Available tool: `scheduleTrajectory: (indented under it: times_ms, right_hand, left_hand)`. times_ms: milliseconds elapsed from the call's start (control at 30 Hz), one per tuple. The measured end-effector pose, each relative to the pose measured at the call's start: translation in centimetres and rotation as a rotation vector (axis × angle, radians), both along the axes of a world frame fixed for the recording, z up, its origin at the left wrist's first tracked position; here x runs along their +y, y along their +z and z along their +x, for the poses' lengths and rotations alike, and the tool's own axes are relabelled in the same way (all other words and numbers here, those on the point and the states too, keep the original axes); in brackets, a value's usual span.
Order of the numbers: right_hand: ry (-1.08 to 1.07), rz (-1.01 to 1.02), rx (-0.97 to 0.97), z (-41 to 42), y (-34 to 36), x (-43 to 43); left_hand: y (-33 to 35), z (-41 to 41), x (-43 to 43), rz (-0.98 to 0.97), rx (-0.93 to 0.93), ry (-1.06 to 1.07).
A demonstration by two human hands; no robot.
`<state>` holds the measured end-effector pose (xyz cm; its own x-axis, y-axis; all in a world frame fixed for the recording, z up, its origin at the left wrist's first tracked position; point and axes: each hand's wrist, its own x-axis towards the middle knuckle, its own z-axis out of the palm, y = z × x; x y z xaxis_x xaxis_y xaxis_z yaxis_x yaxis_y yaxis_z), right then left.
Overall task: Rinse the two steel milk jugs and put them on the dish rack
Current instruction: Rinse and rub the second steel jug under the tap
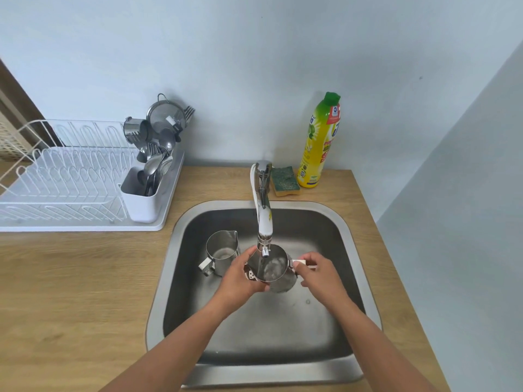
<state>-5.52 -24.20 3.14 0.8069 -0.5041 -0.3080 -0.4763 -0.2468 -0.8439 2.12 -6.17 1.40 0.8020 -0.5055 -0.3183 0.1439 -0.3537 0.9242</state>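
One steel milk jug (274,268) is held under the spout of the tap (264,222), and water swirls inside it. My left hand (240,278) wraps around its left side. My right hand (317,271) pinches its handle on the right. The second steel milk jug (222,251) stands upright on the sink floor just to the left, its handle pointing left and its spout to the back. The white dish rack (65,182) sits on the counter at the far left, its plate slots bare.
The steel sink (283,329) is set in a wooden counter (70,292). The rack's cutlery holder (144,199) carries spoons, forks, a strainer and a steel cup. A green-and-yellow sponge (284,181) and a yellow detergent bottle (319,142) stand behind the tap by the wall.
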Motion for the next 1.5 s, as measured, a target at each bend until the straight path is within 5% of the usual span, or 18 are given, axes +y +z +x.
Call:
scheduleTrajectory:
  times_ms: [300,700,967,1233,1500]
  right_hand:
    - [-0.071,0.173,-0.103,0.6,-0.8,0.9]
    - [0.0,0.539,-0.106,2.0,-3.0,2.7]
    - [0.1,0.472,0.032,2.2,-3.1,3.8]
    - [0.15,0.346,0.249,0.8,-2.5,2.5]
    - [0.12,-0.018,0.309,-0.1,-0.3,-0.4]
  left_hand:
    - [0.4,0.1,0.5,0.209,-0.487,0.047]
    - [1.1,-0.2,3.2,0.331,-0.668,0.032]
    - [1.1,-0.8,4.4,0.312,-0.514,0.083]
    - [0.5,-0.9,4.5,0.297,-0.142,0.093]
    - [-0.8,-1.5,2.6,0.099,0.168,0.031]
